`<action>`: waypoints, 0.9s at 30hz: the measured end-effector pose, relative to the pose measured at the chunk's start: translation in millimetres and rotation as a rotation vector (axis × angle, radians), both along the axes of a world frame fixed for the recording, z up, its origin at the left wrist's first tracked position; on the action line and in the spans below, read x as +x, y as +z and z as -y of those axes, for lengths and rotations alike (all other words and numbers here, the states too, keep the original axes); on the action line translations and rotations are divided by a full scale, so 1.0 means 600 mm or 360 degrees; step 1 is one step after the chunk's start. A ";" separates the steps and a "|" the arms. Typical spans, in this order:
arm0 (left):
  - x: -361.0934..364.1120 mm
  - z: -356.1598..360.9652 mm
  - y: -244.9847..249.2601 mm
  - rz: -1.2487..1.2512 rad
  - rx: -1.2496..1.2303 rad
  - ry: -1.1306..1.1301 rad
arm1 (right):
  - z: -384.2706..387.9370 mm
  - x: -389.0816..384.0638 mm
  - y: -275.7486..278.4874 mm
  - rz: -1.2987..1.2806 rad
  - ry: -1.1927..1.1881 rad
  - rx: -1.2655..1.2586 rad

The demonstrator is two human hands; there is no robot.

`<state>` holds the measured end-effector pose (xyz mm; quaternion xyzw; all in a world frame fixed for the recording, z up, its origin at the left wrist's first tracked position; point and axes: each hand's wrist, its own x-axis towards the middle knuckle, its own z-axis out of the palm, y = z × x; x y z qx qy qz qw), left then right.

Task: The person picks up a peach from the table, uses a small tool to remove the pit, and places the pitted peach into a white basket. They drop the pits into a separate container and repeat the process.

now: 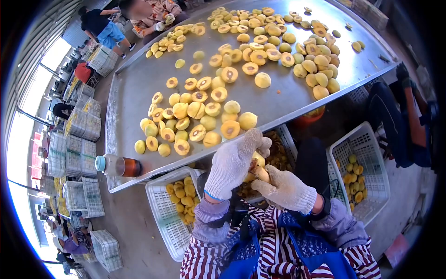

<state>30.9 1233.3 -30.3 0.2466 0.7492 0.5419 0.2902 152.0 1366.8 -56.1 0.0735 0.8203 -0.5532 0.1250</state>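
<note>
Both hands wear white knitted gloves and meet just past the table's near edge. My left hand (233, 162) is closed around a yellow peach piece (258, 159), mostly hidden by the glove. Close against it, my right hand (289, 188) grips what looks like a short tool with a pale rounded handle (262, 174); its working end cannot be made out. Below the hands is a crate of brownish pieces (281, 156), possibly pits. On the metal table (153, 83) lie many halved yellow peaches (200, 110), some showing brown pits.
A white crate of peach halves (158, 204) stands at my left, another crate (371, 186) at my right. A bottle of brown liquid (125, 166) lies at the table's left corner. Across the table is a co-worker's gloved hand (165, 22). Stacked crates (76, 153) line the left.
</note>
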 end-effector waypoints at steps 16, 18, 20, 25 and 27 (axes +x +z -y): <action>0.066 0.002 -0.021 -0.0003 0.0452 0.0547 | -0.004 0.009 0.021 0.0589 -0.0106 -0.1473; 0.067 0.002 -0.019 -0.0210 0.0440 0.0485 | -0.012 0.010 0.022 0.0698 -0.0017 -0.1588; 0.070 0.006 -0.015 -0.0301 0.0406 0.0413 | -0.014 0.017 0.019 0.0727 0.0051 -0.1659; 0.048 0.016 -0.018 -0.0945 0.0458 0.0131 | -0.007 0.027 0.001 0.0580 0.0220 -0.1901; 0.051 0.017 -0.023 -0.0963 0.0600 0.0148 | 0.002 0.029 0.015 0.0682 0.0130 -0.1857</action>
